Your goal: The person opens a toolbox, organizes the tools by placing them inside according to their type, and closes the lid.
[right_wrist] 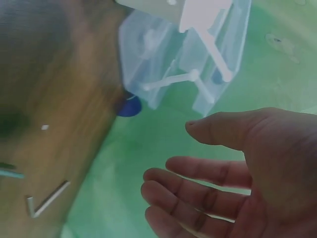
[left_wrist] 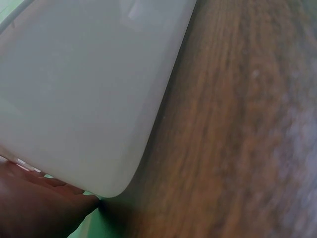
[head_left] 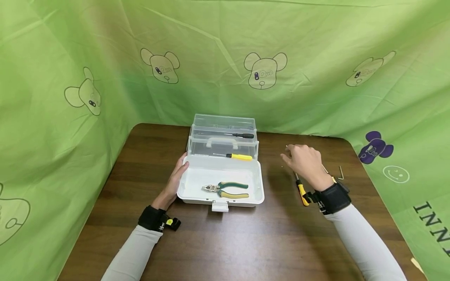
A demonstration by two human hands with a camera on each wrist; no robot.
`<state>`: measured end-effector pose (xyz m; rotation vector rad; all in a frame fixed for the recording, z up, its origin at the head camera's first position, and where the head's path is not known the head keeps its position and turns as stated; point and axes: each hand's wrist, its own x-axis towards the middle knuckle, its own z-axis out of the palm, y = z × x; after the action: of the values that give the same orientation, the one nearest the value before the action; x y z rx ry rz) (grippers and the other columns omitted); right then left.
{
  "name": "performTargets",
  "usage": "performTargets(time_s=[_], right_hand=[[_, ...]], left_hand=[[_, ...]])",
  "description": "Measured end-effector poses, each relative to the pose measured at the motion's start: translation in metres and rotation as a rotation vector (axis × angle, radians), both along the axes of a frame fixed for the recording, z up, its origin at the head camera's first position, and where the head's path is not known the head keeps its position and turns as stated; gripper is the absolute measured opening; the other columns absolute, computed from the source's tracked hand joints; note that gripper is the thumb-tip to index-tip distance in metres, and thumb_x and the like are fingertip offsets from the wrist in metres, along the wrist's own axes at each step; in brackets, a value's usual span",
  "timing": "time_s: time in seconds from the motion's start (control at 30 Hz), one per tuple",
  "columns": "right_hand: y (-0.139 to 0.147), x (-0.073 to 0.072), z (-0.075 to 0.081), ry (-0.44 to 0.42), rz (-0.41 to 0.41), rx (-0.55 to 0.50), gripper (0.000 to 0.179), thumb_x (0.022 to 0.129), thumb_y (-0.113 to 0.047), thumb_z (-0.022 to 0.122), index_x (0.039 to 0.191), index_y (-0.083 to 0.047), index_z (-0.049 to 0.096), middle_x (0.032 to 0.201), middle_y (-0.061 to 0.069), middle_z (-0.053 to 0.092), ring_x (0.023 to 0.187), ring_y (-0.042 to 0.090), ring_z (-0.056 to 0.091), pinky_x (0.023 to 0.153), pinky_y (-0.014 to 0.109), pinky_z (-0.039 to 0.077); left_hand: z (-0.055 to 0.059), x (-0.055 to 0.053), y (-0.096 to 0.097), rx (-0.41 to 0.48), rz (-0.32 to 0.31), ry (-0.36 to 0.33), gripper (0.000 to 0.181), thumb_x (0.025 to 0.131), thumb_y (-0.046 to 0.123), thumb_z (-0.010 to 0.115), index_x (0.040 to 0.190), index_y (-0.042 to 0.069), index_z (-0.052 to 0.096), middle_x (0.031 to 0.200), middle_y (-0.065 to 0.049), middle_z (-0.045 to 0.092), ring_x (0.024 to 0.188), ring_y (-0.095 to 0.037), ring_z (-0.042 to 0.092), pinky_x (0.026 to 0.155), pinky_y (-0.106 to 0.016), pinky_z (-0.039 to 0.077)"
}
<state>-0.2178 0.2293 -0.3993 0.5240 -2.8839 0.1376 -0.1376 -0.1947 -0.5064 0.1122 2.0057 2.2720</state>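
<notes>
A white toolbox [head_left: 220, 207] stands on the table with its clear tiered trays [head_left: 225, 148] folded out at the back. My left hand [head_left: 175, 177] grips its left side, thumb over the rim and the other fingers along the outer wall. Pliers [head_left: 233, 190] with green and yellow handles lie inside the box. A yellow screwdriver [head_left: 240, 157] lies in the lower tray, and a black-handled screwdriver [head_left: 242, 135] higher up. To the right of the box, my right hand [head_left: 304, 162] hovers above the table, empty, its fingers loosely bent in the right wrist view.
Beneath my right forearm lies another yellow screwdriver [head_left: 302, 193] on the brown table [head_left: 225, 249]. An L-shaped hex key [head_left: 341, 173] is farther right. Green cloth [head_left: 218, 78] printed with bear heads hangs behind and beside the table.
</notes>
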Motion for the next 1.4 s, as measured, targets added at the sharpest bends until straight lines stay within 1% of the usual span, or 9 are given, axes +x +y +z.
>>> performTargets(time_s=[0.1, 0.2, 0.33, 0.43, 0.5, 0.67, 0.83, 1.03, 1.4], right_hand=[[0.008, 0.006, -0.005, -0.048, -0.029, 0.003, 0.028, 0.097, -0.03, 0.073, 0.102, -0.003, 0.079, 0.064, 0.007, 0.063, 0.054, 0.033, 0.06, 0.043, 0.048, 0.044], [0.017, 0.014, -0.01, -0.118, -0.077, 0.006, 0.031, 0.098, -0.033, 0.072, 0.084, -0.005, 0.072, 0.061, 0.006, 0.057, 0.054, 0.032, 0.058, 0.043, 0.047, 0.042], [0.029, 0.025, -0.017, -0.204, -0.143, -0.004, 0.036, 0.098, -0.035, 0.072, 0.071, -0.013, 0.061, 0.063, 0.01, 0.055, 0.061, 0.039, 0.062, 0.046, 0.048, 0.043], [0.036, 0.031, -0.023, -0.258, -0.184, -0.025, 0.034, 0.097, -0.038, 0.073, 0.072, -0.016, 0.063, 0.068, 0.014, 0.061, 0.065, 0.043, 0.065, 0.048, 0.05, 0.043], [0.04, 0.035, -0.027, -0.304, -0.217, -0.035, 0.04, 0.096, -0.042, 0.074, 0.068, -0.017, 0.06, 0.069, 0.014, 0.062, 0.066, 0.04, 0.064, 0.049, 0.048, 0.043], [0.048, 0.043, -0.034, -0.399, -0.283, -0.026, 0.056, 0.093, -0.05, 0.077, 0.06, -0.016, 0.047, 0.067, 0.013, 0.059, 0.06, 0.033, 0.059, 0.049, 0.046, 0.043], [0.054, 0.052, -0.042, -0.454, -0.305, -0.034, 0.058, 0.089, -0.05, 0.081, 0.057, -0.017, 0.047, 0.064, 0.008, 0.053, 0.057, 0.027, 0.053, 0.047, 0.042, 0.042], [0.058, 0.058, -0.052, -0.458, -0.288, -0.068, 0.057, 0.089, -0.045, 0.083, 0.057, -0.02, 0.042, 0.06, -0.003, 0.039, 0.055, 0.02, 0.043, 0.048, 0.034, 0.031], [0.051, 0.057, -0.065, -0.409, -0.306, -0.101, 0.057, 0.089, -0.031, 0.084, 0.056, -0.022, 0.038, 0.059, -0.003, 0.04, 0.056, 0.02, 0.044, 0.048, 0.035, 0.03]], left_hand=[[-0.001, 0.0, -0.001, 0.002, -0.004, 0.006, 0.069, 0.114, 0.034, 0.032, 0.17, 0.007, 0.004, 0.177, -0.015, 0.002, 0.162, -0.029, -0.002, 0.128, -0.056, -0.002], [-0.002, 0.0, -0.001, 0.001, -0.003, 0.007, 0.069, 0.114, 0.034, 0.032, 0.17, 0.007, 0.004, 0.177, -0.015, 0.002, 0.162, -0.029, -0.002, 0.128, -0.057, -0.002], [-0.002, 0.0, -0.001, -0.01, 0.001, 0.0, 0.068, 0.114, 0.034, 0.032, 0.17, 0.008, 0.004, 0.177, -0.014, 0.001, 0.162, -0.029, -0.004, 0.128, -0.057, -0.003], [-0.002, 0.0, -0.002, -0.012, 0.001, -0.001, 0.069, 0.114, 0.034, 0.032, 0.17, 0.007, 0.003, 0.177, -0.015, 0.001, 0.162, -0.03, -0.004, 0.128, -0.058, -0.003], [-0.002, 0.0, -0.001, -0.009, 0.007, 0.001, 0.069, 0.114, 0.033, 0.032, 0.17, 0.007, 0.004, 0.177, -0.015, 0.002, 0.162, -0.029, -0.003, 0.128, -0.057, -0.002], [-0.002, -0.001, -0.001, -0.001, 0.008, 0.013, 0.069, 0.113, 0.033, 0.033, 0.17, 0.006, 0.004, 0.177, -0.015, 0.003, 0.162, -0.029, -0.002, 0.128, -0.056, -0.001], [-0.001, -0.001, 0.0, -0.005, 0.005, 0.012, 0.069, 0.113, 0.033, 0.033, 0.17, 0.006, 0.004, 0.177, -0.015, 0.002, 0.162, -0.03, -0.003, 0.128, -0.057, -0.002], [0.0, -0.001, -0.001, -0.007, 0.004, 0.006, 0.069, 0.113, 0.033, 0.033, 0.17, 0.006, 0.004, 0.177, -0.015, 0.002, 0.162, -0.03, -0.003, 0.128, -0.057, -0.003], [-0.001, -0.001, 0.0, -0.01, 0.004, -0.012, 0.069, 0.114, 0.034, 0.033, 0.17, 0.008, 0.004, 0.177, -0.014, 0.002, 0.163, -0.029, -0.004, 0.128, -0.057, -0.003]])
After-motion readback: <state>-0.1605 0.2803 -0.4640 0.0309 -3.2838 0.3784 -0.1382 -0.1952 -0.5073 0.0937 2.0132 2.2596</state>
